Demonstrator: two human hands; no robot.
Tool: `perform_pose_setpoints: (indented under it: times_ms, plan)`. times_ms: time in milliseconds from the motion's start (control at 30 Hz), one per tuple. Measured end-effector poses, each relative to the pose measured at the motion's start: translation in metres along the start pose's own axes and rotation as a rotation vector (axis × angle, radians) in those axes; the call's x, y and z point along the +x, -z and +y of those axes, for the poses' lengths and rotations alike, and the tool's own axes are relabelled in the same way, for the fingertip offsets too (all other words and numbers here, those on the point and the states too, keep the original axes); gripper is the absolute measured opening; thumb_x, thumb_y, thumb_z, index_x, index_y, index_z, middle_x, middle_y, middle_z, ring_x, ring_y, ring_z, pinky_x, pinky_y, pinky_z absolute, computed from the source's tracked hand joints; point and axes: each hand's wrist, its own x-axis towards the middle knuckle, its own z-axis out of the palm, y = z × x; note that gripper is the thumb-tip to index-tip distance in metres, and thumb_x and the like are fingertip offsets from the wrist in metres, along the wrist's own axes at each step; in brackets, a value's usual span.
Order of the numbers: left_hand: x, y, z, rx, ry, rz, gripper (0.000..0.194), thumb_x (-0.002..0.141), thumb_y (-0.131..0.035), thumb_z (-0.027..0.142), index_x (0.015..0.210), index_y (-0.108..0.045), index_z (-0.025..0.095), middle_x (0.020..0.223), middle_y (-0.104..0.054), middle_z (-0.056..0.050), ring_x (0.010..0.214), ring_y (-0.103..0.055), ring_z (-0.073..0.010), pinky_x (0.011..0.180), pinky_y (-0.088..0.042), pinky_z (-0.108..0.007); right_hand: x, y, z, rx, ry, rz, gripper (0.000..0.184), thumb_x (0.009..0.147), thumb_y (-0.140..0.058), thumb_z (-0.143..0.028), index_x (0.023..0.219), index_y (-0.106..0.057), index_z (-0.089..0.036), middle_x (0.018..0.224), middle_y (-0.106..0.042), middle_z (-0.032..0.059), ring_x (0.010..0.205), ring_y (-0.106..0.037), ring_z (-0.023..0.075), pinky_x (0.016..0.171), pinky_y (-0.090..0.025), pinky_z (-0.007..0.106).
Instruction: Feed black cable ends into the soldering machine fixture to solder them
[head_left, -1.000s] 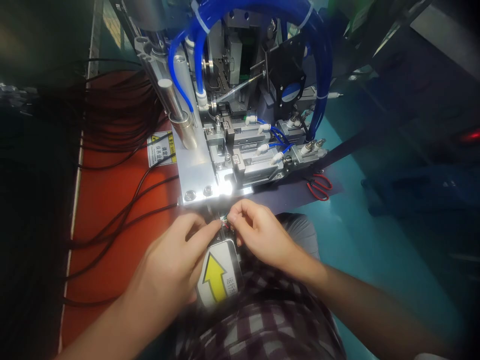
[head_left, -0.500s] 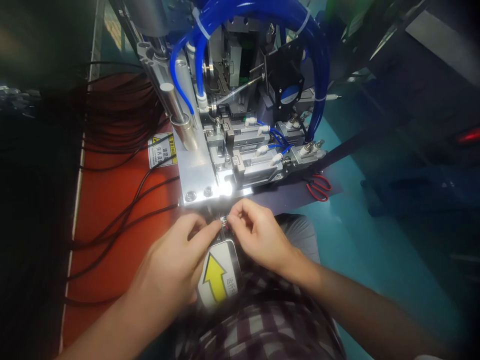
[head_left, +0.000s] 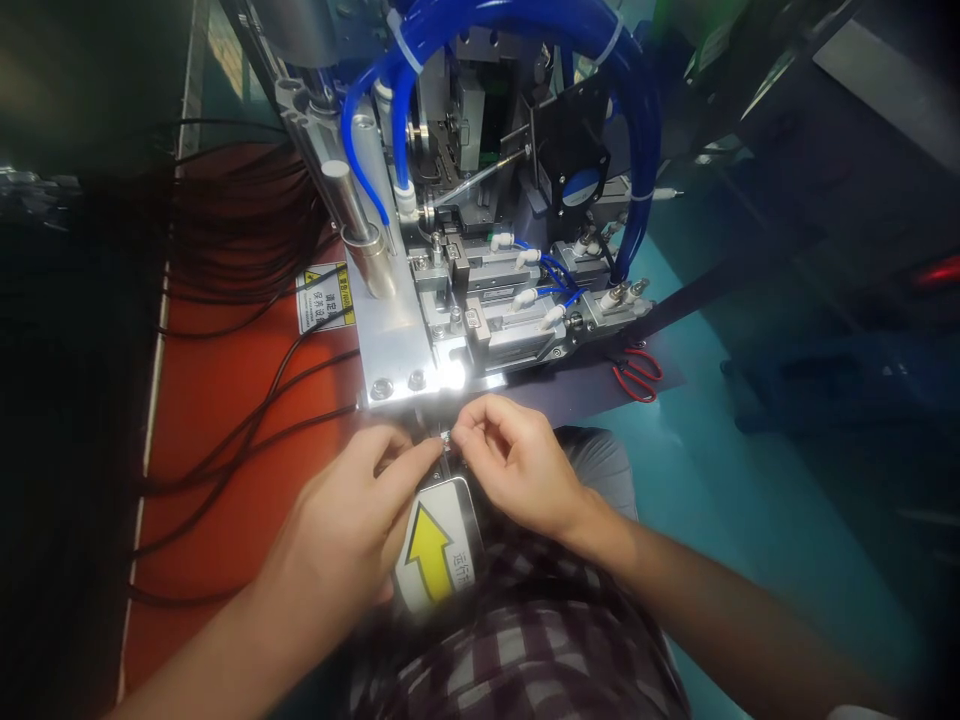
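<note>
Thumb and fingers of my left hand [head_left: 356,500] are pinched at a tiny shiny part [head_left: 447,441] in front of the machine's metal plate [head_left: 397,345]. My right hand [head_left: 521,465] closes in a pinch on the other side of that part, its fingertips almost meeting those of my left. The part is too small to name, and the fingertips partly hide it. Just below the hands lies a white label with a yellow arrow [head_left: 431,560] on a narrow guide that runs toward the machine.
Ahead stands a machine with pneumatic cylinders [head_left: 517,335] and thick blue air hoses [head_left: 641,130]. Black cables [head_left: 270,390] cross the orange surface [head_left: 187,420] on the left. Red-handled scissors [head_left: 637,375] lie at the right. A metal post [head_left: 364,250] rises from the plate.
My right hand has shifted very slightly left and up, its fingertips closer to my left hand's. A red bit visible at the part before is now hidden. The left hand has barely moved.
</note>
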Motion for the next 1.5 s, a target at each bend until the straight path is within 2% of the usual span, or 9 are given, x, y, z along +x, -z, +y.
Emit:
perform_pose_setpoints:
  times_ms: [300, 500, 633, 733, 800, 933, 1167, 1333, 1500]
  plan:
    - [0.0014, 0.0031, 0.0023, 0.015, -0.002, -0.019, 0.036, 0.093, -0.044, 0.012, 0.125, -0.058, 0.023, 0.098, -0.058, -0.004, 0.084, -0.064, -0.0176, 0.071, -0.056, -0.029, -0.0011, 0.0001, 0.0011, 0.003, -0.042, -0.020, 0.011, 0.089, -0.053, -0.022, 0.078, -0.055, -0.021, 0.060, -0.048, -0.0044, 0.056, -0.045, 0.0126, 0.054, -0.036, 0.026]
    - [0.0014, 0.0039, 0.0040, 0.002, 0.029, -0.036, 0.040, 0.091, -0.044, 0.010, 0.125, -0.060, 0.024, 0.098, -0.059, -0.004, 0.085, -0.064, -0.0177, 0.069, -0.057, -0.027, 0.0011, -0.0009, -0.0040, 0.029, -0.161, -0.032, 0.012, 0.087, -0.055, -0.023, 0.075, -0.053, -0.021, 0.057, -0.046, -0.0061, 0.052, -0.043, 0.0112, 0.052, -0.035, 0.025]
    - [0.0021, 0.0048, 0.0040, 0.010, 0.021, -0.040, 0.036, 0.093, -0.044, 0.011, 0.124, -0.059, 0.024, 0.097, -0.059, -0.004, 0.085, -0.064, -0.0177, 0.071, -0.056, -0.028, 0.0012, -0.0003, 0.0003, 0.205, -0.302, -0.066, 0.012, 0.086, -0.058, -0.028, 0.077, -0.057, -0.019, 0.063, -0.053, -0.0040, 0.056, -0.048, 0.0115, 0.054, -0.039, 0.024]
    - [0.0031, 0.0047, 0.0031, 0.034, -0.014, -0.030, 0.034, 0.094, -0.045, 0.010, 0.123, -0.059, 0.022, 0.096, -0.058, -0.004, 0.081, -0.064, -0.0153, 0.065, -0.054, -0.023, 0.0002, 0.0013, 0.0023, 0.359, -0.373, -0.079, 0.016, 0.086, -0.059, -0.031, 0.078, -0.060, -0.018, 0.067, -0.056, -0.0021, 0.059, -0.049, 0.0115, 0.053, -0.039, 0.024]
    - [0.0033, 0.0040, 0.0026, 0.034, -0.030, -0.012, 0.033, 0.095, -0.045, 0.010, 0.123, -0.059, 0.021, 0.096, -0.057, -0.003, 0.079, -0.064, -0.0145, 0.062, -0.052, -0.022, -0.0001, 0.0020, 0.0007, 0.429, -0.418, -0.099, 0.018, 0.086, -0.060, -0.032, 0.076, -0.060, -0.017, 0.063, -0.053, -0.0039, 0.054, -0.044, 0.0096, 0.049, -0.036, 0.023]
    - [0.0022, 0.0018, 0.0026, 0.016, -0.007, 0.001, 0.031, 0.096, -0.046, 0.012, 0.122, -0.059, 0.023, 0.096, -0.057, -0.003, 0.082, -0.064, -0.0154, 0.069, -0.054, -0.025, 0.0014, 0.0014, -0.0049, 0.505, -0.491, -0.099, 0.016, 0.081, -0.064, -0.028, 0.071, -0.059, -0.017, 0.053, -0.044, -0.0082, 0.047, -0.034, 0.0072, 0.045, -0.029, 0.022]
    - [0.0012, 0.0018, 0.0036, -0.017, 0.010, 0.003, 0.033, 0.095, -0.046, 0.011, 0.123, -0.059, 0.023, 0.097, -0.057, -0.003, 0.083, -0.064, -0.0158, 0.069, -0.054, -0.024, 0.0011, -0.0045, -0.0013, 0.488, -0.460, -0.031, 0.016, 0.074, -0.068, -0.031, 0.072, -0.058, -0.018, 0.055, -0.046, -0.0070, 0.050, -0.036, 0.0082, 0.046, -0.028, 0.022]
    - [0.0028, 0.0044, -0.0005, 0.021, -0.015, -0.041, 0.035, 0.093, -0.048, 0.012, 0.125, -0.058, 0.023, 0.097, -0.059, -0.003, 0.086, -0.065, -0.0182, 0.074, -0.057, -0.028, -0.0020, -0.0076, 0.0004, 0.438, -0.390, -0.017, 0.014, 0.078, -0.064, -0.030, 0.075, -0.056, -0.018, 0.055, -0.043, -0.0086, 0.047, -0.036, 0.0072, 0.044, -0.028, 0.021]
    - [0.0022, 0.0036, -0.0007, 0.026, -0.026, -0.036, 0.037, 0.092, -0.048, 0.009, 0.125, -0.059, 0.022, 0.097, -0.059, -0.003, 0.086, -0.066, -0.0170, 0.071, -0.056, -0.025, -0.0025, -0.0067, 0.0008, 0.310, -0.280, -0.006, 0.010, 0.081, -0.060, -0.024, 0.075, -0.055, -0.018, 0.057, -0.045, -0.0078, 0.049, -0.040, 0.0077, 0.046, -0.031, 0.021]
